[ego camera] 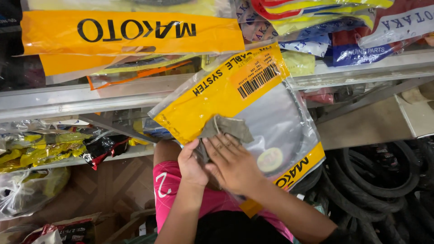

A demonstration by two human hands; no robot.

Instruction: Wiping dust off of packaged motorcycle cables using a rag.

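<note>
Your left hand (192,165) clutches the lower edge of a clear-and-yellow plastic packet (244,108), its fingers hidden behind it, while your right hand (233,165) lies flat on the front, pressing a grey rag (226,129) against it; the packet's contents are hard to make out through the glare. It sits mid-scene over your knees, before a metal shelf (68,97) crowded with similar packets. Black tyres (375,180) crowd the near right, leaving open wooden floor (117,185) only at near left.

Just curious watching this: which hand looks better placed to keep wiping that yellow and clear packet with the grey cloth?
Probably the right hand: it lies flat across the packet with fingertips on the grey cloth. The left hand grips the packet's lower edge, steadying it.
</note>
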